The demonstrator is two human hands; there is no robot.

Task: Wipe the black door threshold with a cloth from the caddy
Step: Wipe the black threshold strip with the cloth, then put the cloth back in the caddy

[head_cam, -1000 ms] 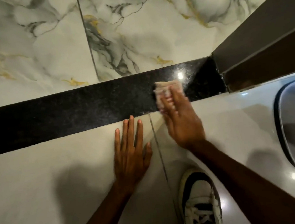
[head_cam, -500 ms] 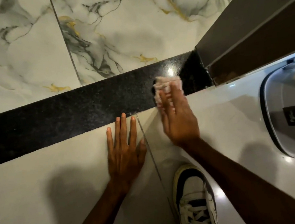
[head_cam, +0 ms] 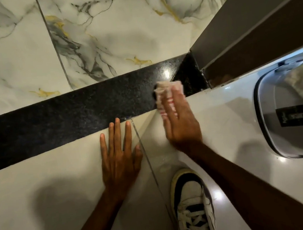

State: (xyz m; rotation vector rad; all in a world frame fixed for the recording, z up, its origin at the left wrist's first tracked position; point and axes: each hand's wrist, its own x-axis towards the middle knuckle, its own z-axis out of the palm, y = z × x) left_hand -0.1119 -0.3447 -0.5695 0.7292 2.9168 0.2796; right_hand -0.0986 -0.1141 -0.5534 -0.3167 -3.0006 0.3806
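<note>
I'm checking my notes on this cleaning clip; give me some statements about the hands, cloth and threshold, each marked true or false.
1. The right hand presses the cloth onto the black threshold. True.
2. The left hand holds a second cloth. False: it lies flat and empty on the pale floor tile.
3. The cloth is near the threshold's end by the door frame. True.
4. Both feet are bare. False: one laced sneaker shows.
</note>
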